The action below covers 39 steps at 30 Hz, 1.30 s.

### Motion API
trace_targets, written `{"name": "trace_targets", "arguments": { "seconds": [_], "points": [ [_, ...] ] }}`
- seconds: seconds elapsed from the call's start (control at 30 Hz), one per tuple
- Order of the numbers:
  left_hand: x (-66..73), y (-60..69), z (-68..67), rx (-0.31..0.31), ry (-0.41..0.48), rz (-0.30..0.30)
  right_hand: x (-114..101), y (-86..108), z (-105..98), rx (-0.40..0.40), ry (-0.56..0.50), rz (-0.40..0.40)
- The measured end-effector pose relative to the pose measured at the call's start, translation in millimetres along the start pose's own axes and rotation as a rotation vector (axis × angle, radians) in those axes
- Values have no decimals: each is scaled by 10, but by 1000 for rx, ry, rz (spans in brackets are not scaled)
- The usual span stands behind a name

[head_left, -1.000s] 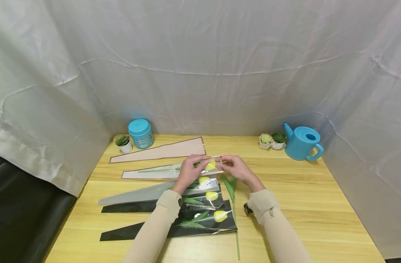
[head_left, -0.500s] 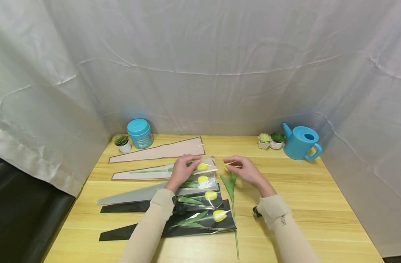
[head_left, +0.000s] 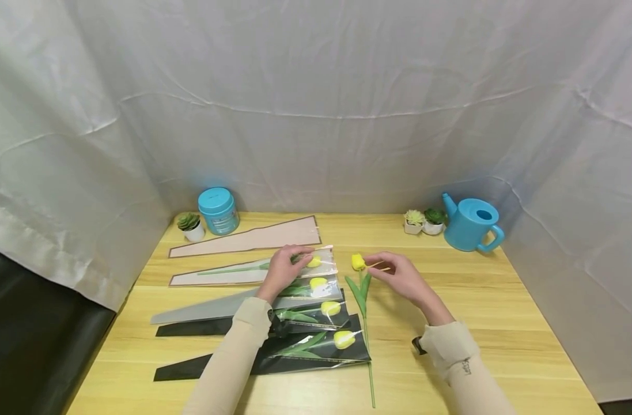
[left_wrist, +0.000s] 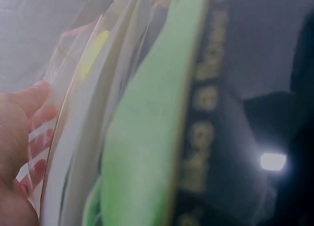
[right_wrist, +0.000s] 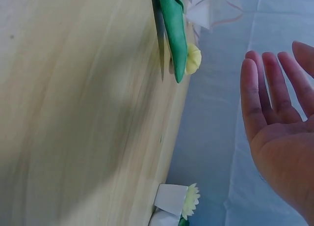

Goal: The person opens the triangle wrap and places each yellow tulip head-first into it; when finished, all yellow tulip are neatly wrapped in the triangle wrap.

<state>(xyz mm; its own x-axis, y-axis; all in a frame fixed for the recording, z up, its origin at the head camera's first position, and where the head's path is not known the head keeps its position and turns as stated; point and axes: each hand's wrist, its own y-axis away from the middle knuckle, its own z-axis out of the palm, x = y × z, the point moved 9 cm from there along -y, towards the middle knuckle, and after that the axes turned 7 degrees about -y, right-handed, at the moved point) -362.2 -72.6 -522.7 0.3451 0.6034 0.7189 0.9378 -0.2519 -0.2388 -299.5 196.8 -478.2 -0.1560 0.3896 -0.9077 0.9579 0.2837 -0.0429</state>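
My left hand (head_left: 286, 272) holds the upper edge of a clear-fronted, pale flower sleeve (head_left: 217, 278) with a yellow tulip inside. In the left wrist view, fingers (left_wrist: 41, 142) show through the clear film. My right hand (head_left: 401, 276) hovers beside the yellow head of a loose tulip (head_left: 358, 262), fingers apart and holding nothing. That tulip's green stem runs toward the table's front edge. Below the left hand lie a grey sleeve (head_left: 207, 308) and two black sleeves, the nearest black sleeve (head_left: 191, 366) in front; each has a yellow tulip.
A flat pink sleeve (head_left: 253, 239) lies at the back. Behind it stand a blue-lidded tub (head_left: 219, 210) and a potted succulent (head_left: 193, 227). At back right are two small potted plants (head_left: 414, 222) and a blue watering can (head_left: 468, 225). Grey cloth (head_left: 316, 115) encloses the table.
My right hand has let go of the pale sleeve and moved right, past the loose tulip's head, uncovering it. The left hand has shifted left together with the pale sleeve.
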Motion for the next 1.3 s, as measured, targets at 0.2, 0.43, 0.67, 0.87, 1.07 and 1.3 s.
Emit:
{"name": "trace_targets", "arguments": {
  "seconds": [0.2,0.43,0.67,0.87,1.07,1.3],
  "points": [
    [-36,-1,26,-36,-32,-5,-5,117,-22,5,13,2],
    [-37,-61,-73,-43,-6,-8,29,269,-7,24,35,13],
    [-57,-235,-299,-17,10,-22,152,445,57,23,0,46],
    [-142,-432,-405,2,-9,-15,308,558,119,26,-30,147],
    [-285,-631,-456,19,-44,-49,360,609,194,23,-25,180],
    [-498,-747,-305,-18,-14,-113,407,675,361,-22,-65,250]
  ]
}}
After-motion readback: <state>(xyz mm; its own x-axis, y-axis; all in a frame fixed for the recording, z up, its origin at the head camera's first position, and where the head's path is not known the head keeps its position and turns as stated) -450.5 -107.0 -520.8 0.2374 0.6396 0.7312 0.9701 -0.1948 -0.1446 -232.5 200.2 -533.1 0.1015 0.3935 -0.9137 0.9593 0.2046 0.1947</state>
